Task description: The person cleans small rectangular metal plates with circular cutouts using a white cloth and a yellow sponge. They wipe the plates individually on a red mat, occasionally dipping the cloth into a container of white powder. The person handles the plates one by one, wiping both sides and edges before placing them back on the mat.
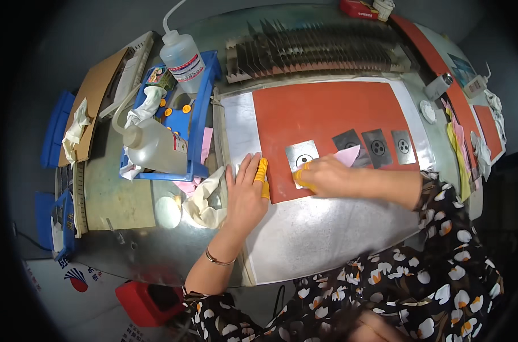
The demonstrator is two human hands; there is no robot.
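Note:
My left hand (246,191) lies flat at the left edge of an orange-red mat (327,108), fingers stretched out, holding nothing. Yellow finger covers sit on one of its fingers and its thumb. My right hand (327,178), also with yellow finger covers, is closed on a pink cloth (348,155) whose corner sticks out above it. Its fingertips press on a square silver metal plate (300,151) with a round black-ringed mark; the hand hides the plate's lower part. To the right lie three similar plates: a dark one (345,139), another dark one (376,147) and a greyer one (404,146).
A blue tray (201,122) at the left holds two squeeze bottles (182,60) and orange caps (168,112). A crumpled white glove (205,205) lies beside my left hand. Behind the mat stands a rack of many thin plates (316,51). A spray can (438,86) stands at the right.

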